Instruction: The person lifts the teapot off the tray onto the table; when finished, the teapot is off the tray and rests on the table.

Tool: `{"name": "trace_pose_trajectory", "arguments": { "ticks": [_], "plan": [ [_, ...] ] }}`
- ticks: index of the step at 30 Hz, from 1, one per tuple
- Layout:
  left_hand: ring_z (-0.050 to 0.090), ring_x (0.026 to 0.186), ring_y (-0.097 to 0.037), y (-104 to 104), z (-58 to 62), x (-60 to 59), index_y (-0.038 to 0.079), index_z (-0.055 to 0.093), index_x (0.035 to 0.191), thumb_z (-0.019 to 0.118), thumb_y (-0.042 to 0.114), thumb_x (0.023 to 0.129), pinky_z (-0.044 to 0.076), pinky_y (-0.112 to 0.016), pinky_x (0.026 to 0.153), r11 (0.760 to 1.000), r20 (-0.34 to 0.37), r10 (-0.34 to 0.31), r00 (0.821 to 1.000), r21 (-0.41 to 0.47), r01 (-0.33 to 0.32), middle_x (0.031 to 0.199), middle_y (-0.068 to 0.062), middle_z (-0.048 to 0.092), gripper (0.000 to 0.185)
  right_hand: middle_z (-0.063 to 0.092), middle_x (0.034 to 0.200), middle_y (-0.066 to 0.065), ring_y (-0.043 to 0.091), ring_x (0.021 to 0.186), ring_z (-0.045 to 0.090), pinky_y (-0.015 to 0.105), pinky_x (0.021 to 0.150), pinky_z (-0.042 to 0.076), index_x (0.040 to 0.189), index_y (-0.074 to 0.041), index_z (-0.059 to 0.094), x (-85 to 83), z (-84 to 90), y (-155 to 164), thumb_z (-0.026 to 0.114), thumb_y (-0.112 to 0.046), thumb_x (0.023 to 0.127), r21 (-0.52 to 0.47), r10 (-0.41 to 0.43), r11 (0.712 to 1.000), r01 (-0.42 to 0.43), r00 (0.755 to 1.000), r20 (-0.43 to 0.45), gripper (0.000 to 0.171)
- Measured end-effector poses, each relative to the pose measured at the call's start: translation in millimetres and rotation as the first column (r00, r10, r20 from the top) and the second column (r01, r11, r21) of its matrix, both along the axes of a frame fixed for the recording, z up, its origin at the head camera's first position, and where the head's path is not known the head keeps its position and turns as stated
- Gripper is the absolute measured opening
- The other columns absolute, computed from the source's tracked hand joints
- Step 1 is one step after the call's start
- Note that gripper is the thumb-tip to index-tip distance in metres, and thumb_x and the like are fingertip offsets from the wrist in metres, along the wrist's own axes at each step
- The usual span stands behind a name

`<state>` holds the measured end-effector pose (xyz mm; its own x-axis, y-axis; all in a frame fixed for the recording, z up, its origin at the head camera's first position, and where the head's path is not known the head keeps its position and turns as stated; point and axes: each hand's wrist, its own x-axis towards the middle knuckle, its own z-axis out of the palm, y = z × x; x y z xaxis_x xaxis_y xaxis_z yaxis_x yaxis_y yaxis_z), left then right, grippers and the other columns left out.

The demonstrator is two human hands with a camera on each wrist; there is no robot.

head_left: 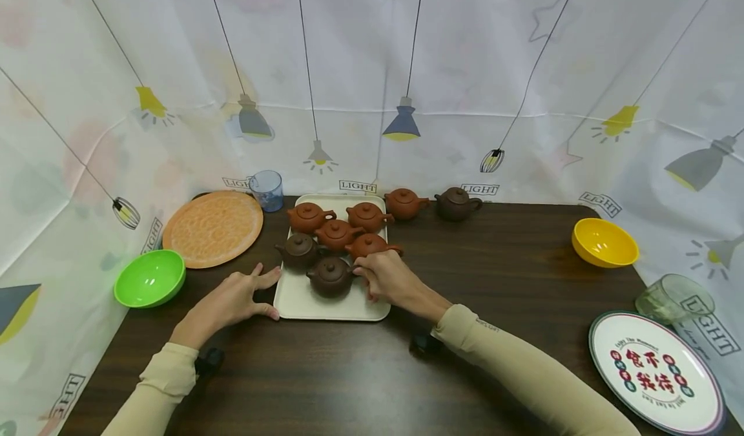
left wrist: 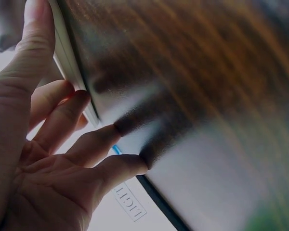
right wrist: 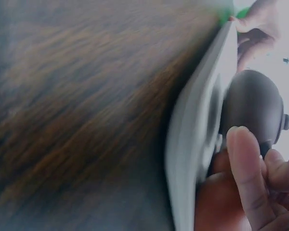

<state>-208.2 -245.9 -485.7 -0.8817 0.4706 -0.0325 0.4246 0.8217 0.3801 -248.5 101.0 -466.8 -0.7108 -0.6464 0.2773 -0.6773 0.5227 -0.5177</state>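
Sleeved forearms reach toward the cream tray (head_left: 296, 303). On it, at the front, sits the dark brown teapot (head_left: 330, 277), with the right hand (head_left: 388, 279) pinching its handle. 6 teapots stand on the tray; 2 more teapots (head_left: 433, 204) wait on the table (head_left: 500, 274) behind it, so loading looks mostly done. The left hand (head_left: 232, 299), fingers spread and relaxed, touches the tray's left edge.

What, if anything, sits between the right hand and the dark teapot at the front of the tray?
Nothing visible. The right hand is already at the handle side of the dark teapot on the cream tray. A reddish teapot sits close behind the hand. The left hand touches the tray's left edge.
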Motion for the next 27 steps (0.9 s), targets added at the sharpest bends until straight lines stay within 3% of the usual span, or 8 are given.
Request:
{"name": "trace_pose_trajectory", "arguments": {
  "ticks": [4, 8, 13, 17, 21, 27],
  "plan": [
    [0.056, 0.141, -0.052, 2, -1.7, -1.0, 0.006, 0.055, 0.156, 0.087, 0.047, 0.082, 0.055, -0.061, 0.104, 1.000, -0.002, -0.008, 1.000, 0.009, 0.008, 0.152, -0.039, 0.051, 0.091, 0.071, 0.070, 0.004, -0.003, 0.052, 0.058, 0.013, 0.049, 0.048, 0.096, -0.003, 0.078, 5.0, 15.1, 14, 0.067, -0.007, 0.106, -0.038, -0.026, 0.999, 0.026, 1.000, -0.008, 0.015],
    [0.056, 0.142, -0.051, 3, -1.0, -1.2, 0.005, 0.056, 0.155, 0.088, 0.045, 0.081, 0.056, -0.061, 0.103, 1.000, 0.000, -0.009, 1.000, 0.010, 0.009, 0.152, -0.037, 0.053, 0.090, 0.070, 0.070, 0.005, 0.000, 0.053, 0.061, 0.015, 0.050, 0.050, 0.099, -0.004, 0.079, 4.0, 34.5, 41, 0.069, -0.005, 0.104, -0.066, -0.057, 0.996, 0.053, 0.996, -0.072, 0.011],
    [0.058, 0.138, -0.053, 4, -0.6, 0.0, 0.006, 0.056, 0.156, 0.088, 0.047, 0.082, 0.057, -0.061, 0.101, 1.000, 0.004, -0.014, 1.000, 0.002, 0.014, 0.150, -0.041, 0.051, 0.090, 0.070, 0.069, 0.006, 0.001, 0.050, 0.061, 0.018, 0.046, 0.051, 0.104, -0.003, 0.080, -2.6, 51.1, 96, 0.069, -0.002, 0.103, -0.080, -0.199, 0.979, 0.190, 0.973, -0.119, 0.011],
    [0.057, 0.138, -0.053, 4, 1.7, 1.1, 0.006, 0.056, 0.156, 0.087, 0.048, 0.081, 0.057, -0.061, 0.100, 1.000, 0.010, -0.009, 1.000, 0.003, 0.009, 0.151, -0.041, 0.050, 0.091, 0.072, 0.069, 0.009, 0.001, 0.047, 0.060, 0.019, 0.045, 0.050, 0.105, -0.001, 0.081, -10.3, 54.9, 152, 0.068, 0.000, 0.104, -0.084, -0.364, 0.931, 0.356, 0.922, -0.133, 0.014],
    [0.056, 0.140, -0.052, 3, 5.0, 2.3, 0.005, 0.057, 0.154, 0.088, 0.047, 0.080, 0.057, -0.059, 0.100, 1.000, 0.006, -0.011, 1.000, 0.009, 0.011, 0.151, -0.039, 0.052, 0.091, 0.074, 0.070, 0.013, 0.004, 0.045, 0.062, 0.018, 0.045, 0.050, 0.104, 0.004, 0.080, -19.3, 49.2, 207, 0.068, -0.001, 0.104, -0.073, -0.509, 0.861, 0.504, 0.857, -0.085, 0.013],
    [0.058, 0.139, -0.053, 4, 6.4, 3.9, 0.004, 0.057, 0.154, 0.088, 0.048, 0.080, 0.060, -0.055, 0.097, 1.000, 0.001, -0.023, 1.000, 0.001, 0.023, 0.149, -0.044, 0.050, 0.092, 0.076, 0.073, 0.020, 0.015, 0.049, 0.070, 0.019, 0.046, 0.050, 0.114, 0.012, 0.075, -36.0, 29.4, 272, 0.059, -0.004, 0.108, 0.008, -0.703, 0.711, 0.703, 0.711, -0.005, 0.024]
  ]
}}
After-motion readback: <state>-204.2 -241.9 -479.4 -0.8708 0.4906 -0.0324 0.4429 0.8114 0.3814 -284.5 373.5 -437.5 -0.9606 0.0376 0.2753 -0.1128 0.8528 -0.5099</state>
